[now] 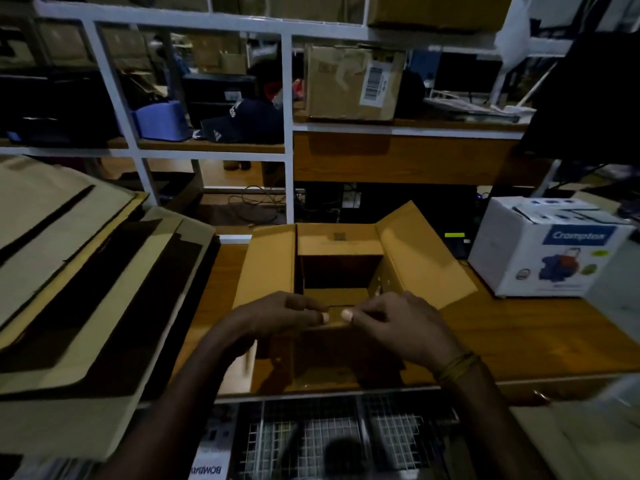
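Observation:
An open brown cardboard box point(408, 258) stands on the wooden table point(519, 337) in front of me. Its left, far and right flaps stick up and outward. Its inside is dark and I cannot tell whether it holds anything. My left hand point(277, 313) and my right hand point(398, 323) both pinch the near flap point(335, 315) at the box's front edge, thumbs on top and almost touching each other.
A stack of flattened cardboard sheets point(79, 282) fills the left. A white printed product box point(550, 247) stands on the table at the right. A white shelf frame point(287, 140) with cartons and dark items rises behind. A wire basket point(346, 438) lies below the table's front edge.

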Demonstrator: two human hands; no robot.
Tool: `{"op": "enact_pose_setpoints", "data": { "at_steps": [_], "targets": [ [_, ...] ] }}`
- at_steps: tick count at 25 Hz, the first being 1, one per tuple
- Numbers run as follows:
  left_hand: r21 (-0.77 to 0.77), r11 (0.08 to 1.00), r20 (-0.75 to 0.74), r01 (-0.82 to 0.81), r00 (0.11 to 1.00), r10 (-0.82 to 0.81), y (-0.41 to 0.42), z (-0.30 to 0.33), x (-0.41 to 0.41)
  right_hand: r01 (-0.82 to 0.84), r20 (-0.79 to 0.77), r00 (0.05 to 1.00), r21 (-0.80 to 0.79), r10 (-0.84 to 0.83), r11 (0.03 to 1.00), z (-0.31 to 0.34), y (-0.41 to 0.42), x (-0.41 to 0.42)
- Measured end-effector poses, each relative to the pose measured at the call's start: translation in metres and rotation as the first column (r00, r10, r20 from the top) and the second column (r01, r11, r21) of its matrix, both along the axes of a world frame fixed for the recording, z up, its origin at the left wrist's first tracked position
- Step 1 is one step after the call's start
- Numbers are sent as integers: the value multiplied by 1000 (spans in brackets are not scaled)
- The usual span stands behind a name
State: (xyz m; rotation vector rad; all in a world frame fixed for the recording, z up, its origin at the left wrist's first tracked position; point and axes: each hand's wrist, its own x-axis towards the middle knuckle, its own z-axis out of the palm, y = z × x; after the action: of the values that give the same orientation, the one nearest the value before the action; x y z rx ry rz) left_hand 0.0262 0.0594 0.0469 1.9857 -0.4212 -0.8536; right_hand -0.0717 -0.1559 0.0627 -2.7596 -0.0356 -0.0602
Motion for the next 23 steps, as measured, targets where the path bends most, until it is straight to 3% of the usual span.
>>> {"op": "enact_pose_setpoints", "data": {
  "at_steps": [3, 5, 7, 9, 12, 16, 19, 23],
  "targets": [
    [164, 985, -37, 52, 998, -47, -10, -11, -4, -18, -242, 970, 83, 38, 996, -19, -2, 2],
    [412, 910, 157, 41, 981, -116, -22, -21, -6, -13, -295, 955, 39, 23, 999, -37, -6, 7],
    [604, 791, 429, -97, 876, -221, -34, -30, -18, 26, -208, 978, -8, -27, 1000, -53, -12, 12],
    [581, 779, 583, -235, 788, -197, -42, -38, -23, 79, -65, 995, -1, -79, 997, -65, -17, 17],
    [492, 804, 671, -334, 734, -106, -43, -51, -22, 134, 97, 985, 59, -139, 989, -79, -15, 20],
    [408, 835, 749, -370, 658, -75, -37, -55, -24, 141, 210, 968, -10, -135, 990, -88, -12, 22],
    [397, 843, 748, -362, 660, -69, -34, -56, -22, 149, 172, 975, -19, -144, 989, -85, -15, 24],
    [470, 825, 671, -313, 734, -103, -36, -55, -11, 132, 3, 991, 110, -133, 985, -72, -27, 34]
  ]
}}
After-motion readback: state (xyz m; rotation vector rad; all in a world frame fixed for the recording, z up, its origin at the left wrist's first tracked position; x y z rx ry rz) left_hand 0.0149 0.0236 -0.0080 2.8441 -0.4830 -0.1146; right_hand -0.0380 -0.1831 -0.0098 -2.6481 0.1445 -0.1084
